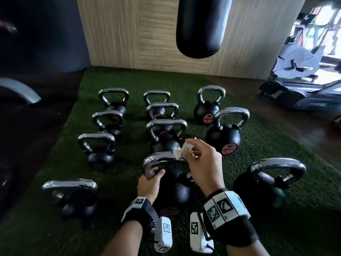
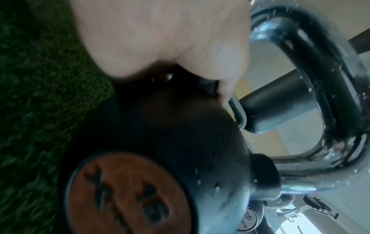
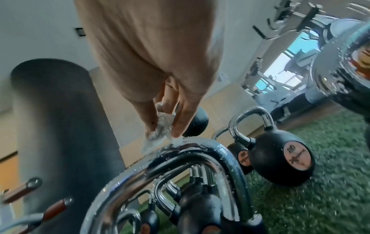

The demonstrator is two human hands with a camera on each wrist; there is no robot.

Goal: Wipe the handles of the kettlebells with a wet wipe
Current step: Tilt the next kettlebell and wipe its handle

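Observation:
Several black kettlebells with chrome handles stand in rows on green turf (image 1: 258, 145). The near middle kettlebell (image 1: 177, 189) has its chrome handle (image 1: 160, 157) held at the left bend by my left hand (image 1: 150, 182), fingers curled round it. My right hand (image 1: 201, 163) pinches a crumpled white wet wipe (image 1: 180, 152) that touches the top right of that handle. In the right wrist view the wet wipe (image 3: 158, 136) lies on the wet handle (image 3: 180, 158) under the fingertips (image 3: 178, 126). The left wrist view shows the kettlebell's body with an orange label (image 2: 124, 194) and the handle (image 2: 324, 79).
A black punching bag (image 1: 201, 26) hangs over the far end of the turf before a wood-panelled wall (image 1: 129, 34). Kettlebells stand close on both sides: one at left (image 1: 73, 198), one at right (image 1: 267, 183). Exercise machines (image 1: 299, 71) stand at the right.

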